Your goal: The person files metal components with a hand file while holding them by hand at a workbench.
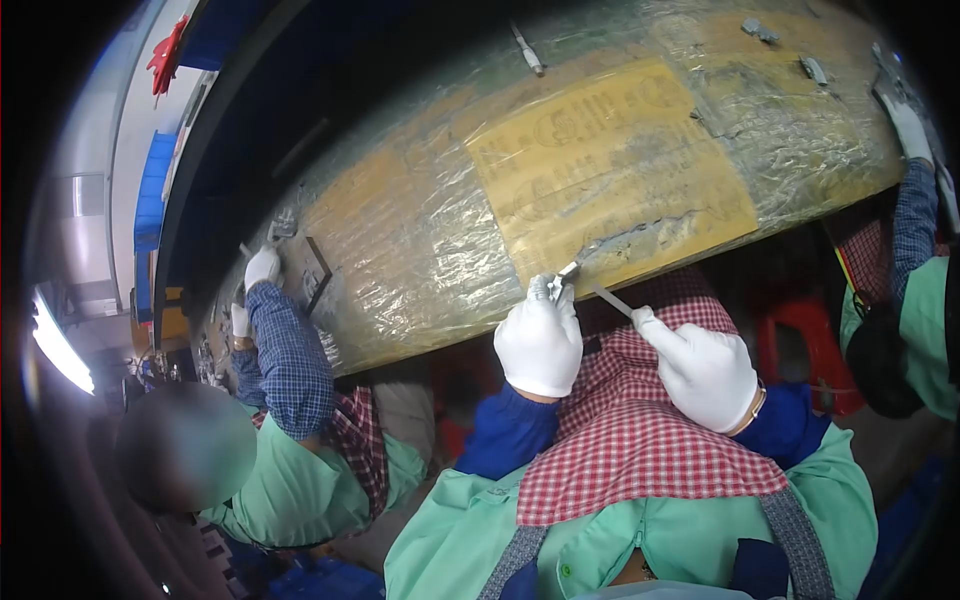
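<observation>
My left hand [540, 345], in a white glove, is closed on a small grey metal part [565, 278] at the table's near edge. The part's shape is mostly covered by my fingers. In my right hand [700, 372], also gloved in white, is a thin, flat, pale strip like a file [612, 299], pointing up and left toward the metal part. A small space shows between the strip's tip and the part. Just beyond my hands, a yellow printed sheet [610, 150] with grey dust on it lies on the table.
Clear plastic film covers the work table [420, 250]. A pen-like tool [527, 50] and small metal pieces [815, 70] lie farther back. Co-workers sit at both sides, with a gloved hand [262, 267] at left and another gloved hand [908, 128] at right. A red stool [800, 340] stands below.
</observation>
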Action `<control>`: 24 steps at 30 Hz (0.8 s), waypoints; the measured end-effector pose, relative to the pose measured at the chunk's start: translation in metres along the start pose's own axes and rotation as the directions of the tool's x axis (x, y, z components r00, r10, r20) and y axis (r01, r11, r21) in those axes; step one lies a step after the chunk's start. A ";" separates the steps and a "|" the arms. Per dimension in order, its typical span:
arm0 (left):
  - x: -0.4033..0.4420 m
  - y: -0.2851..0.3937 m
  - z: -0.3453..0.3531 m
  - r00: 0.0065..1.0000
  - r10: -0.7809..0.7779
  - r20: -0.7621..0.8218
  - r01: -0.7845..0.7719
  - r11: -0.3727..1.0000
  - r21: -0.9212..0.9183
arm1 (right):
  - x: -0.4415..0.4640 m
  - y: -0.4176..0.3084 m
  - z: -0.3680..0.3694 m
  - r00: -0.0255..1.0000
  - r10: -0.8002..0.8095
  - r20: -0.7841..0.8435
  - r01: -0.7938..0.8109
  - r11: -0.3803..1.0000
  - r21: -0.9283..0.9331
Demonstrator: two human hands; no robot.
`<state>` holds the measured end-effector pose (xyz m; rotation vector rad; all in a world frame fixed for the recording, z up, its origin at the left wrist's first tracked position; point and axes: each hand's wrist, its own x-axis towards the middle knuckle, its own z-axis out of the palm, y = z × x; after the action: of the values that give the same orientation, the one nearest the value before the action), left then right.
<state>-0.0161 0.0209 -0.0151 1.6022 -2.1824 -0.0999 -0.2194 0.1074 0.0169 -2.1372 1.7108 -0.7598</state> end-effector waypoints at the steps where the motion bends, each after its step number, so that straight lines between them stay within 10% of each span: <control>1: 0.000 0.000 0.000 1.000 0.001 0.006 -0.001 1.000 0.012 | -0.001 0.000 -0.002 0.999 -0.022 -0.023 0.022 1.000 0.009; 24: 0.018 -0.007 -0.040 1.000 -0.006 -0.014 0.006 0.999 0.043 | 0.029 -0.002 0.016 0.970 0.057 -0.236 0.026 0.942 0.334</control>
<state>0.0008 0.0093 0.0247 1.6279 -2.1835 -0.0440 -0.2043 0.0783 0.0111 -1.8562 1.5682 -1.2543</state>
